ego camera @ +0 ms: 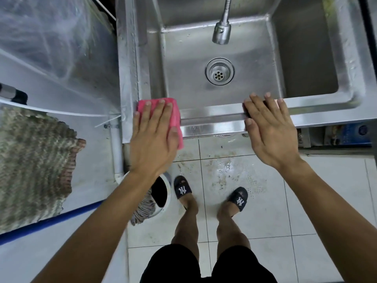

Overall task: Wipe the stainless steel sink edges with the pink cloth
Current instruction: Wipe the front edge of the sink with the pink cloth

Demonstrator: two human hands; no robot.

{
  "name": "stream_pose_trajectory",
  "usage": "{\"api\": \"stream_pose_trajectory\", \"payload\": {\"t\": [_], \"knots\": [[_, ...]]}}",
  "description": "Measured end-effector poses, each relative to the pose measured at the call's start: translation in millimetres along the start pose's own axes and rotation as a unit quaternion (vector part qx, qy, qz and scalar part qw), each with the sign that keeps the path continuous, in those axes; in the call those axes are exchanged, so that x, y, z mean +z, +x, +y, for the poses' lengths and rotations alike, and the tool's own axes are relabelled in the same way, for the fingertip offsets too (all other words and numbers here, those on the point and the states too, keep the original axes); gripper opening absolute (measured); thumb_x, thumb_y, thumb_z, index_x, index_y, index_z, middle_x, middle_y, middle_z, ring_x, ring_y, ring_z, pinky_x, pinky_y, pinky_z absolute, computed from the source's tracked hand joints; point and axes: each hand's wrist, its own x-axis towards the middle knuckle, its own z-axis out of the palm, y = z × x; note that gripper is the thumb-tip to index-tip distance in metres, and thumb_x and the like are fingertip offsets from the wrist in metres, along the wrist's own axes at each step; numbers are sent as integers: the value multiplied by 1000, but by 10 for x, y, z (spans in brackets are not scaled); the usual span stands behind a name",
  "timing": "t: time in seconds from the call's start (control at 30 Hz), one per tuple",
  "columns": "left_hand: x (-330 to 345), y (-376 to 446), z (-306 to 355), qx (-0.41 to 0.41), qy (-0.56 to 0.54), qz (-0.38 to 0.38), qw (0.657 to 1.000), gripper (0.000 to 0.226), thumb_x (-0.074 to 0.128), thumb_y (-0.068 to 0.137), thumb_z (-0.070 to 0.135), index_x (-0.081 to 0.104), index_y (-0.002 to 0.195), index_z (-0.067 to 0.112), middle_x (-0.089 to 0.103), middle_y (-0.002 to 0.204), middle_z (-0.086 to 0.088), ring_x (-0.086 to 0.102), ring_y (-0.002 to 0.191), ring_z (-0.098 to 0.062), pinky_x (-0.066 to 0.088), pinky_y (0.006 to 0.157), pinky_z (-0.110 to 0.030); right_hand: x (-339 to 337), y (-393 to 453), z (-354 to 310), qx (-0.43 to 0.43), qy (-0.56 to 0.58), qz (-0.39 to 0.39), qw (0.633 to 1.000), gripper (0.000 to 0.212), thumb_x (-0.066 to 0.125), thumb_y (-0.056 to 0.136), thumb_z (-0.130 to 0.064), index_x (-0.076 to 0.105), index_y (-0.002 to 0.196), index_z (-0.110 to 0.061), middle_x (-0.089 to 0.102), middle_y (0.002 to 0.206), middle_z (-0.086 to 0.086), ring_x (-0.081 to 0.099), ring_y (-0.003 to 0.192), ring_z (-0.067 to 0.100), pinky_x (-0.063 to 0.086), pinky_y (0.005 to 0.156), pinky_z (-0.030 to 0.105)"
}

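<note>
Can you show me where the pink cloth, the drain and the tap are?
cloth (177,117): head view, its bare right side beside the fingers.
drain (219,71): head view, the holed middle.
tap (221,33): head view, the spray head at its end.

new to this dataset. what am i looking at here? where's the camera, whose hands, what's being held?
There is no robot here: a person works with two bare hands. The single picture comes from a wide-angle camera worn on the person's head, looking forward and down, which is why you see their arms, legs and slippers on the tiled floor.

In front is a stainless steel sink with a drain and a flexible faucet hanging over the basin.

The left hand is pressed flat on a pink cloth at the left end of the sink's front edge. The right hand lies flat on the same edge further right, holding nothing; it seems to be bracing.

A mop lies on the floor beside the left foot.
</note>
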Motion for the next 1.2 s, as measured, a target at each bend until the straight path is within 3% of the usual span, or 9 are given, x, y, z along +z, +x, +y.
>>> {"api": "stream_pose_trajectory", "payload": {"t": [0.07, 0.2, 0.37, 0.57, 0.67, 0.83, 1.07, 1.2], "knots": [[64, 139, 444, 2, -6, 2, 1000, 63, 26, 104, 37, 37, 159, 9, 39, 164, -11, 30, 155, -34, 15, 129, -53, 1, 21, -20, 0, -7, -6, 1000, 50, 30, 111, -31, 45, 155, -14, 42, 162, 4, 30, 154, 32, 19, 127, 51], [173, 305, 1022, 87, -38, 7, 995, 59, 32, 105, 37, 42, 158, 14, 40, 165, -7, 29, 155, -34, 16, 128, -53, 12, 2, 19, -12, 0, -18, 1000, 51, 29, 111, -33, 42, 157, -15, 39, 164, 5, 29, 155, 31, 20, 127, 50], [98, -27, 326, 144, -26, -13, 989, 57, 32, 109, 38, 35, 161, 14, 30, 169, -7, 21, 159, -30, 17, 129, -51, 9, 7, -49, 9, 3, -19, 1000, 50, 31, 110, -31, 44, 155, -11, 40, 163, 9, 25, 156, 34, 15, 128, 52], [-235, -267, -956, 92, 25, -55, 994, 60, 22, 109, 41, 19, 165, 21, 14, 174, -4, 2, 161, -21, -2, 130, -43, 64, 48, -443, 30, 44, -43, 998, 54, 29, 111, -33, 42, 155, -5, 36, 164, 14, 19, 158, 33, 10, 130, 51], [-264, -78, -838, 34, -27, -76, 996, 62, 16, 109, 43, 12, 167, 22, -2, 175, 1, -12, 160, -20, -9, 129, -41, 210, 85, -790, -18, 44, -34, 998, 52, 33, 111, -32, 44, 154, -5, 38, 163, 13, 23, 157, 33, 11, 130, 49], [-233, 605, -562, -21, -28, -49, 998, 61, 23, 110, 37, 8, 167, 19, 0, 175, -5, -10, 161, -29, -8, 128, -45, 350, 226, -1062, -37, 31, -35, 998, 51, 34, 110, -32, 45, 154, -8, 40, 163, 11, 29, 155, 33, 18, 128, 49], [-104, -334, -240, -84, -101, -29, 991, 62, 17, 111, 45, 7, 167, 21, -3, 175, 2, -20, 159, -18, -3, 131, -47, 346, 226, -1096, -41, 19, -28, 999, 52, 31, 111, -31, 42, 156, -7, 36, 164, 13, 25, 156, 33, 14, 130, 49], [-105, -34, -419, -76, -96, -23, 992, 62, 25, 108, 42, 20, 166, 21, 7, 175, 1, -8, 161, -26, 1, 131, -49, 335, 235, -1125, -78, 17, -51, 996, 52, 34, 111, -30, 39, 157, -7, 33, 166, 12, 21, 158, 30, 11, 131, 46]]}}
